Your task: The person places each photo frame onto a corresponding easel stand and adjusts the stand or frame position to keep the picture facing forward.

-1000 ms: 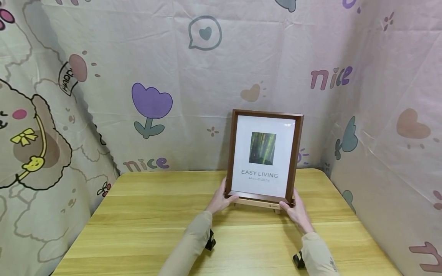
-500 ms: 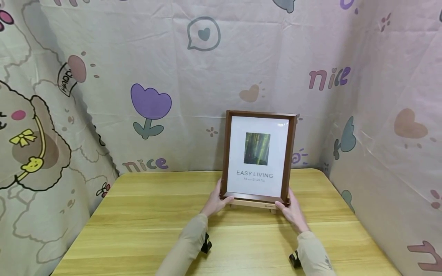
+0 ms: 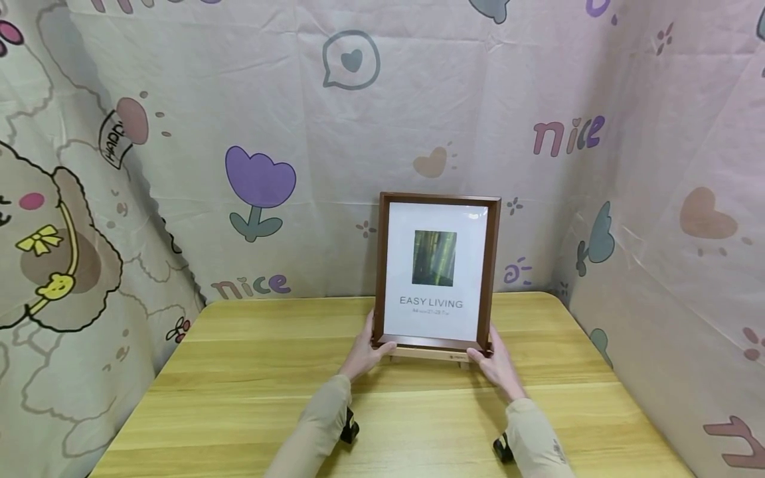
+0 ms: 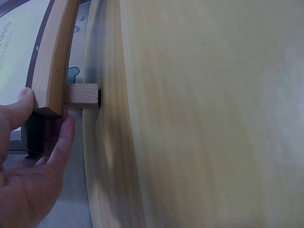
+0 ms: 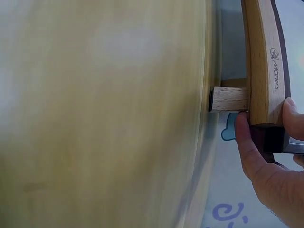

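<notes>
A brown-edged picture frame (image 3: 438,272) with "EASY LIVING" printed under a small forest picture stands on a light wooden easel, leaning back slightly. The easel's front ledge (image 3: 427,354) runs beneath it, and a stubby easel leg (image 4: 81,96) sticks down toward the table in the left wrist view. My left hand (image 3: 362,352) grips the lower left corner, thumb in front and fingers behind. At the lower right corner my right hand (image 3: 501,366) holds the frame and ledge (image 5: 266,71) in the same way. The easel's back is hidden behind the frame.
The wooden tabletop (image 3: 257,385) has its back edge just behind the frame. A patterned curtain (image 3: 335,133) hangs along the back and both sides. Black wrist cameras sit on both forearms, the left camera (image 3: 349,426) and the right camera (image 3: 503,448).
Both hands have shifted the picture frame and easel to the left along the table. The frame now faces a little more squarely forward. The grip looks the same.
</notes>
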Tool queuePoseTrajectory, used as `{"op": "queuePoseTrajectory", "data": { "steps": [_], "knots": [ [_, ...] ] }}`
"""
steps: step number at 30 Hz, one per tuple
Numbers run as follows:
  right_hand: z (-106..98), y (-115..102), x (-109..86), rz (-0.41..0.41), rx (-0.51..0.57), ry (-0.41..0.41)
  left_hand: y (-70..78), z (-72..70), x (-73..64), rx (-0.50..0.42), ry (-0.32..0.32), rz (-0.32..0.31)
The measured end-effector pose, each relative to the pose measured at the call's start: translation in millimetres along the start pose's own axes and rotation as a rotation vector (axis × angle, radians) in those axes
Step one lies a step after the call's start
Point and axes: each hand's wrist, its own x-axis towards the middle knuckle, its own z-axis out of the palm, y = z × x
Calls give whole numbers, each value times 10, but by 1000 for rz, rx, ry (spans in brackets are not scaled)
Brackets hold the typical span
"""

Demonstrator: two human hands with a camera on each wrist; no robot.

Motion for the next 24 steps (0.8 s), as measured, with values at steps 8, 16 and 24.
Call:
{"op": "queuePoseTrajectory", "data": {
  "steps": [8,16,24],
  "knots": [
    [50,-13,21,15,-12,-9,-13,-44,-48,19,23,-13],
    [104,-43,43,11,-14,-19,-8,-114,-110,33,36,-49],
    [185,-88,80,16,-44,-21,-44,-176,-167,52,50,-84]
  ]
}}
